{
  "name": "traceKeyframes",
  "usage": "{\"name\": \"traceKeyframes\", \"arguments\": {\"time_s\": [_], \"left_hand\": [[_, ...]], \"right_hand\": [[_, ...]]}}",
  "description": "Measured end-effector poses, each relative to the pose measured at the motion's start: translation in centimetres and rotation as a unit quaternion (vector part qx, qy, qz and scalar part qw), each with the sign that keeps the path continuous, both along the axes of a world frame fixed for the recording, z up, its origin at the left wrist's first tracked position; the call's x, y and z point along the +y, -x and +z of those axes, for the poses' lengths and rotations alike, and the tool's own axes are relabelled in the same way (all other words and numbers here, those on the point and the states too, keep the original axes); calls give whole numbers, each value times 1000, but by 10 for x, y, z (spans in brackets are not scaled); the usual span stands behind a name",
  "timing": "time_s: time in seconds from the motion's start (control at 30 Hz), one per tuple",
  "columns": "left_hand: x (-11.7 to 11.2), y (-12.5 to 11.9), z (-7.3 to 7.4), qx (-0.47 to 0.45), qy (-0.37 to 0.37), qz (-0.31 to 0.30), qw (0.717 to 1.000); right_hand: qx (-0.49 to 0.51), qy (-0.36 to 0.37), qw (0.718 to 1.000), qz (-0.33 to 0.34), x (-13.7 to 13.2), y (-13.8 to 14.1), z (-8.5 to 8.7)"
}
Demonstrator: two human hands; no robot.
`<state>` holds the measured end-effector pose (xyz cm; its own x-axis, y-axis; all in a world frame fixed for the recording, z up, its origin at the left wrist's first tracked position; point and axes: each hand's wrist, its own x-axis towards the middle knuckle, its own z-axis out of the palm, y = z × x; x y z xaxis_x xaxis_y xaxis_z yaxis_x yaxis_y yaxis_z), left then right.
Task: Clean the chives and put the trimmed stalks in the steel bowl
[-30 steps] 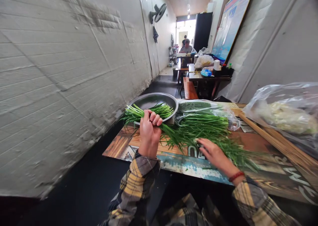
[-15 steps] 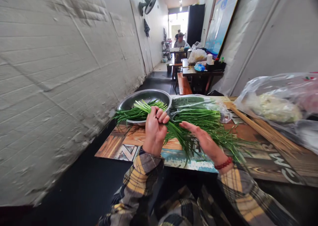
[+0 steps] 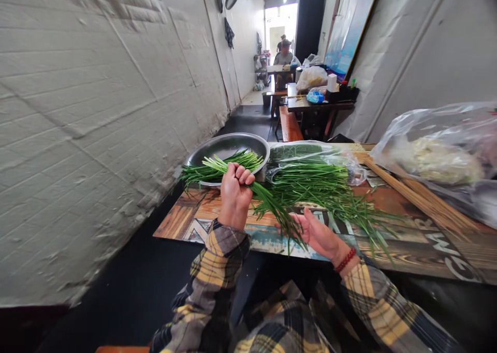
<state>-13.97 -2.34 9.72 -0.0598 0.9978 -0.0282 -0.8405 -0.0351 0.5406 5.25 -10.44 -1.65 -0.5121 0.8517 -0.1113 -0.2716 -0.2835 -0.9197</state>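
Note:
My left hand is closed around the middle of a bunch of garlic chives. Their pale stem ends point left over the metal bowl, and the green tips hang down to the right. Beneath those tips is my right hand, palm turned up, thumb apart, its fingers partly hidden behind the leaves. More chives lie in the bowl, some over its rim. Just beyond my hands a larger pile of chives spreads on the table, partly inside a clear plastic bag.
Thin wooden skewers lie to the right on the patterned tabletop. Behind them sits a clear bag of pale food. A white wall runs along the left. Farther off, a person is at another table.
My right hand has dropped from beside the chives and turned palm up under their tips. My left hand still grips the bunch. The view has tilted slightly down.

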Motion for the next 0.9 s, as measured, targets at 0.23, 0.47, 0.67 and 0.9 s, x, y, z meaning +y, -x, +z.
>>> {"name": "traceKeyframes", "arguments": {"time_s": [0.23,0.47,0.67,0.9], "left_hand": [[3,2,-1,8,-9,1,1000],[1,-4,-2,11,-2,-2,1000],[2,-9,0,6,-27,5,1000],[12,-16,-8,22,-17,6,1000]], "right_hand": [[-69,-60,996,-9,-1,0,-6],[-69,-59,990,-109,4,13,-30],[-40,1,993,-110,4,17,-24],[72,35,996,-35,-2,8,-9]]}}
